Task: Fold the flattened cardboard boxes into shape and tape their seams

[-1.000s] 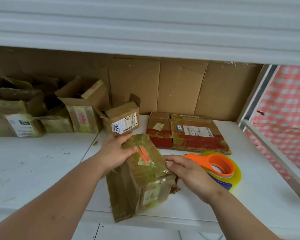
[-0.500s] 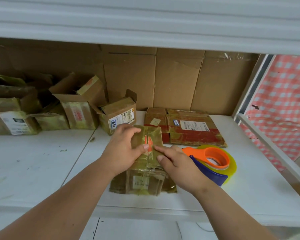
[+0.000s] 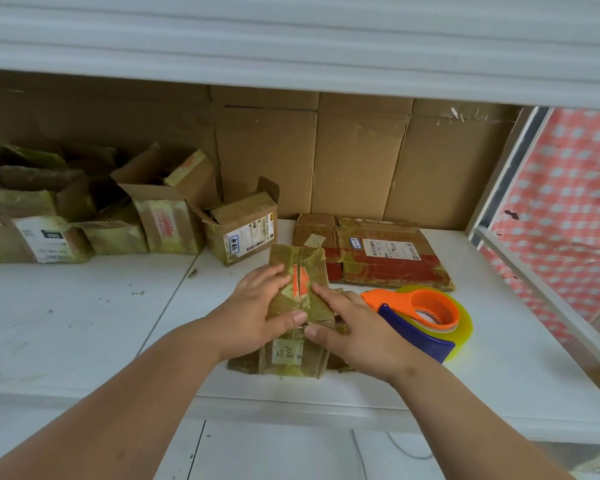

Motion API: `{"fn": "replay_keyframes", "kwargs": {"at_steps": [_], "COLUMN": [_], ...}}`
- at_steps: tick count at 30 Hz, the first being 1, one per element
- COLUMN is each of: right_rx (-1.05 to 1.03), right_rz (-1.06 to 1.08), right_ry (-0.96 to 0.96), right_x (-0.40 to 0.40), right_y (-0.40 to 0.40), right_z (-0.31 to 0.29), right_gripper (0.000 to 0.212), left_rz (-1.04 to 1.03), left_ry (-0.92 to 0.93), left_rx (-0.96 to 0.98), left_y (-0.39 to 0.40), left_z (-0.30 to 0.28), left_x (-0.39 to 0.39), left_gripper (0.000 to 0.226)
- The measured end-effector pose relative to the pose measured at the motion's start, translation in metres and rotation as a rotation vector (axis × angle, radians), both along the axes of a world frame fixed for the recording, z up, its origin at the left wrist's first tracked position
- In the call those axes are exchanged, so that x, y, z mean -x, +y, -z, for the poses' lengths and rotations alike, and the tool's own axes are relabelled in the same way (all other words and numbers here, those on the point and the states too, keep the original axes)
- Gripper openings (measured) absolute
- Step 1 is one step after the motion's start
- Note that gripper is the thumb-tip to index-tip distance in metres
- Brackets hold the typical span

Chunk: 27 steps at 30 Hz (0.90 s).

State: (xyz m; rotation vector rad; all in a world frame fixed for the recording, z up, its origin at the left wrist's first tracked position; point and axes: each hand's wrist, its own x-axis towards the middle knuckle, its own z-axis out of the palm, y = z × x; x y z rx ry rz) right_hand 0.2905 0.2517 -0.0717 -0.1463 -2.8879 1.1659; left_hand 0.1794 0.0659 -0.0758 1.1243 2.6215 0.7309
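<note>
Flaps pushed shut, tape waits at 3 o'clock

My left hand (image 3: 257,315) and right hand (image 3: 352,327) press flat, fingers straight, on the top flaps of the small box (image 3: 300,306) on the white table (image 3: 84,323). The slit between the flaps runs from 6 to 12 o'clock. The tape dispenser (image 3: 426,322) lies just beside my right hand, so I think that hand should grab it.

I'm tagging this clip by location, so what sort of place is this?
Probably a parcel packing bench: a white table holding reused, tape-covered cardboard boxes, a flattened box with a shipping label, and a tape dispenser beside the hands.
</note>
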Motion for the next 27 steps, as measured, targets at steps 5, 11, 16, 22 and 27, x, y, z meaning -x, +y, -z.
{"fn": "replay_keyframes", "kwargs": {"at_steps": [5,11,16,22,27], "right_rx": [-0.07,-0.346,-0.618,-0.613,-0.274], "right_rz": [-0.034,0.483,0.534,0.51,0.426], "right_ry": [0.028,0.251,-0.292,-0.227,-0.002], "right_x": [-0.009,-0.015,-0.018,-0.023,-0.039], "right_y": [0.002,0.04,0.072,0.085,0.074], "right_z": [0.004,0.013,0.032,0.028,0.005], "right_gripper": [0.071,0.051,0.042,0.021,0.029], "left_rz": [0.033,-0.032,-0.02,-0.061,-0.145], "left_ry": [-0.008,0.105,0.286,0.149,0.15], "left_rx": [0.061,-0.091,-0.142,-0.158,-0.247], "left_y": [-0.003,-0.006,-0.002,0.0,0.006], "left_z": [-0.005,0.001,-0.004,-0.013,-0.03], "left_x": [-0.003,-0.015,-0.026,-0.028,-0.025], "left_gripper": [0.119,0.089,0.056,0.035,0.018]}}
